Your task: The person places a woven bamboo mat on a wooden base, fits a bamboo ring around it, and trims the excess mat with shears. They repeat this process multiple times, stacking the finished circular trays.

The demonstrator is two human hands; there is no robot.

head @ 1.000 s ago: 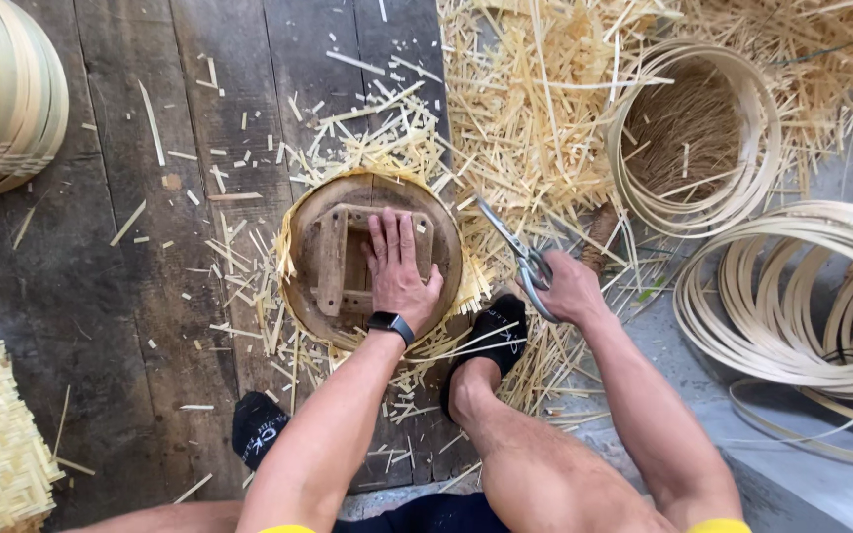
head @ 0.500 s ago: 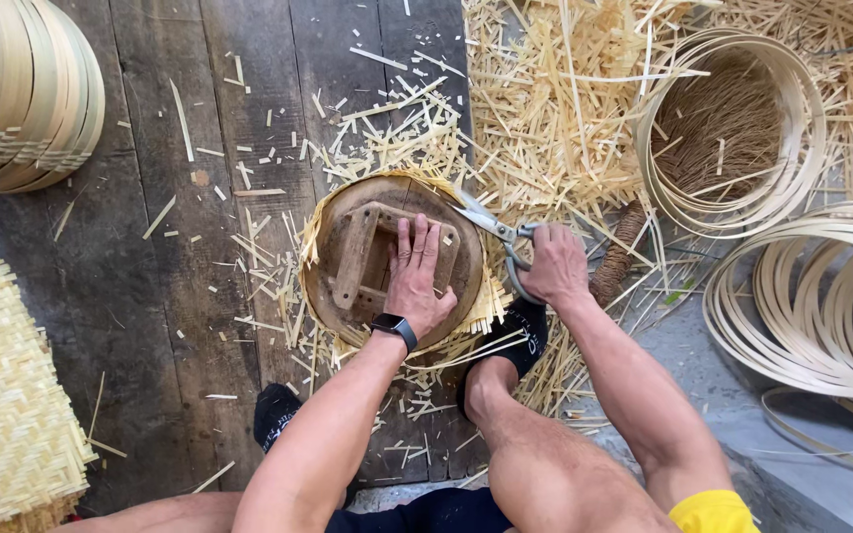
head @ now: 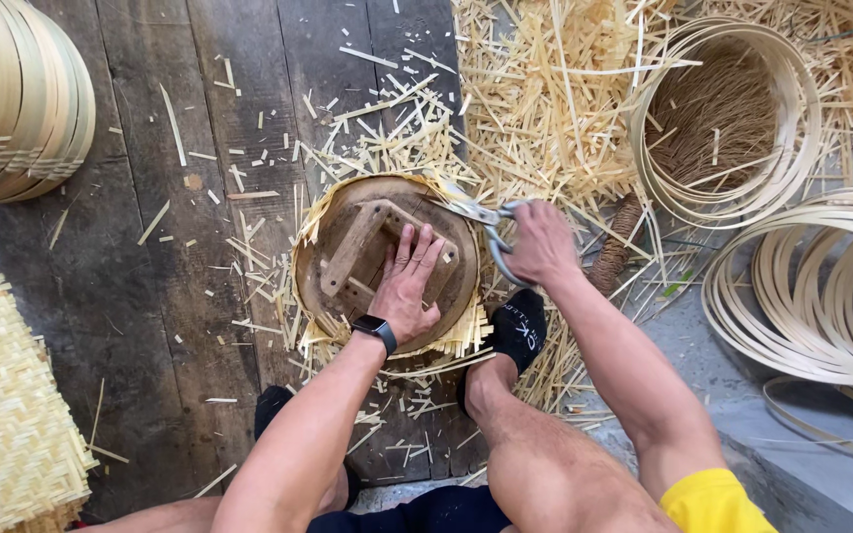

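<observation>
Round wooden mould [head: 348, 247] lies on strip-littered floorboards [head: 199, 326].

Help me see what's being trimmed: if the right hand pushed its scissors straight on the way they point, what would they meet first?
The right hand aims the scissors up-left along the round wooden mould. First in line are probably the bamboo strip ends sticking out at its top rim, though depth is hard to judge.

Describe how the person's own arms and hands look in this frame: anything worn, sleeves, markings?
Both forearms are bare, with no gloves on the left hand or the right hand. A dark smartwatch with a black band sits on the left wrist. A yellow sleeve edge shows at the right upper arm. No markings can be made out.
</observation>
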